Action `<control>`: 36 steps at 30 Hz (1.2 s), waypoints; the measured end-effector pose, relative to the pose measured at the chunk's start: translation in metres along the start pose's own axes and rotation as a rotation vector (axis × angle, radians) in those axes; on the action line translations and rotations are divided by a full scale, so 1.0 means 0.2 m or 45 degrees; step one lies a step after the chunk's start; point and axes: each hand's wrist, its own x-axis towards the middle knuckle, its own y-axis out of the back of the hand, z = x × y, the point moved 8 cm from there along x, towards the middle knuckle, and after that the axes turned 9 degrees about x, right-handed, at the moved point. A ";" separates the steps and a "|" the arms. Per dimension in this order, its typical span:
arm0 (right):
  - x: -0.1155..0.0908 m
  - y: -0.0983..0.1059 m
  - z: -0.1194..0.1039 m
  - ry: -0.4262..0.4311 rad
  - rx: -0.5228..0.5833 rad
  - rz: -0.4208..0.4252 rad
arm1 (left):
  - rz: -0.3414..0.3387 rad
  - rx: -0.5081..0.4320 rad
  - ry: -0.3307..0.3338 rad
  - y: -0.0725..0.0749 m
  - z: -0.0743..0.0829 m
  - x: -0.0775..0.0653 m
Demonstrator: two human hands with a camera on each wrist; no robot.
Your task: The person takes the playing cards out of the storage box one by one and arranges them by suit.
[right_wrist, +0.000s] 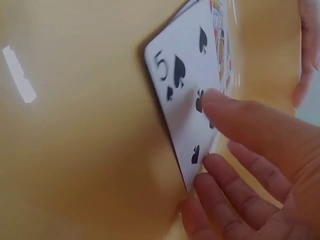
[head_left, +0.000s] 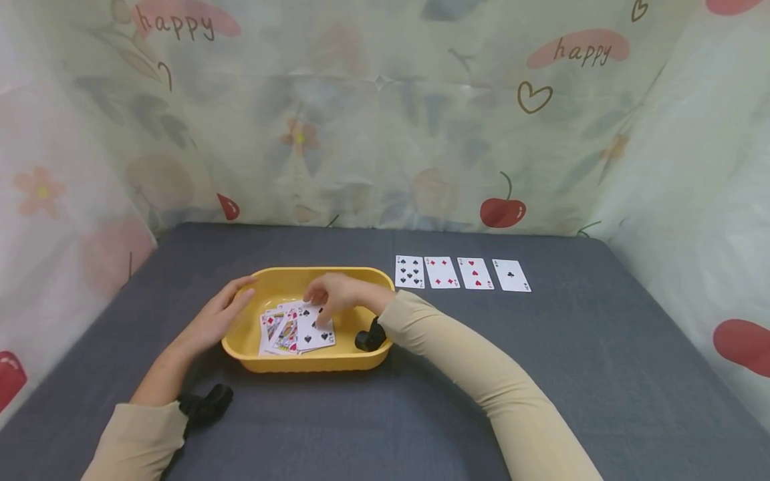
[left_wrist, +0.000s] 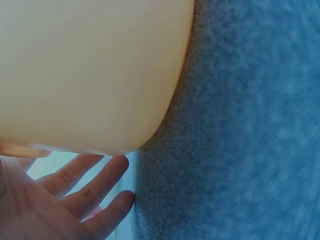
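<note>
The right hand (head_left: pixel 337 294) is bending over the five of spades (head_left: pixel 309 330), thumb over its face (whether it is pinching, I cannot tell); that card is lying on other cards (head_left: pixel 285 335) in a yellow tray (head_left: pixel 307 364). The left hand (head_left: pixel 219 314) is spreading its fingers at the tray's left end. Printed curtains (head_left: pixel 379 147) are hanging behind the dark tabletop (head_left: pixel 337 427).

Rm type unclear, just a curtained-off spot w/ "happy"-print drapes (head_left: pixel 385 150) round 3 sides of dk grey table (head_left: pixel 625 361)
</note>
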 end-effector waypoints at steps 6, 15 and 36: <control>-0.01 -0.03 -0.01 0.005 -0.176 -0.023 | 0.006 -0.008 -0.011 0.00 0.00 0.00; -0.01 -0.05 -0.01 -0.043 -0.196 -0.090 | 0.015 0.007 0.007 0.00 0.00 0.00; -0.10 0.12 -0.04 0.096 0.243 -0.051 | 0.012 -0.006 0.009 0.00 0.00 0.00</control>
